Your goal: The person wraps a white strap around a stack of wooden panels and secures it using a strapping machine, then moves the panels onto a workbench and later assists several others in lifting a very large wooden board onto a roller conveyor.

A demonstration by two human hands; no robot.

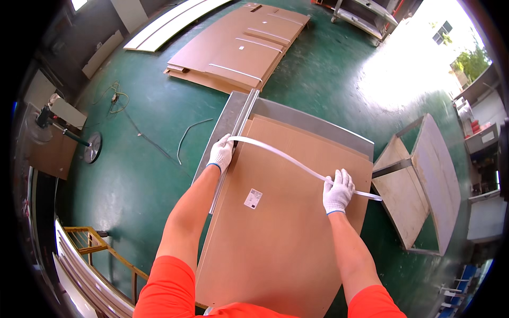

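The gloved left grip (pixel 221 152) pinches a pale strap (pixel 286 156) near its left end, while the gloved right grip (pixel 338 192) pinches it farther along. The strap bows across the brown cardboard (pixel 286 249), above a white label (pixel 253 199), its free end reaching past the right edge.

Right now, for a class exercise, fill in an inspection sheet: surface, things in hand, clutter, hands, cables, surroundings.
Surface: grey tabletop, mostly covered by cardboard sheets.
Things in hand: white strap, bowed across the cardboard.
Clutter: loose pale strip on the floor.
Hands: left hand and right hand, white-gloved, both gripping the strap.
Cables: tangled yellowish cord, left.
Surroundings: green floor; strapped cardboard stack ahead; panelled frame, right.
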